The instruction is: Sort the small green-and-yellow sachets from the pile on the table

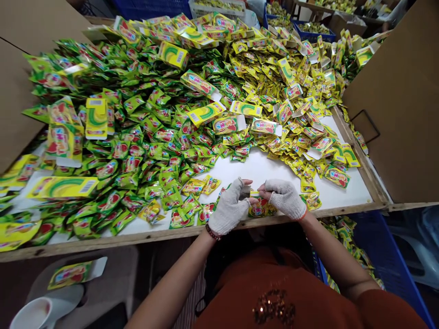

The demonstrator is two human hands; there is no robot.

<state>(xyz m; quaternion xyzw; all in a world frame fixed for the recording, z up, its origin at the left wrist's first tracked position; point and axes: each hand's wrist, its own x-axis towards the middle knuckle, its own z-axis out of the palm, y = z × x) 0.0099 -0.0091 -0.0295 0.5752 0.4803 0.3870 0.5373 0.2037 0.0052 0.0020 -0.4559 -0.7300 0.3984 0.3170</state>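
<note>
Both hands wear white knitted gloves with bare fingertips and meet at the table's front edge. Between them is a small printed candy box, yellow and green, its top edge at the fingertips. My left hand grips its left side, fingers curled, while my right hand pinches near its top right. The fingers partly hide the box. Green candy packets lie just left of my left hand, and yellow packets lie right of my right hand.
Heaped green packets cover the table's left, yellow packets its right. Several candy boxes lie on top. Cardboard sheets stand at both sides. A wooden rim edges the table. Below right is a blue crate; a white cup stands lower left.
</note>
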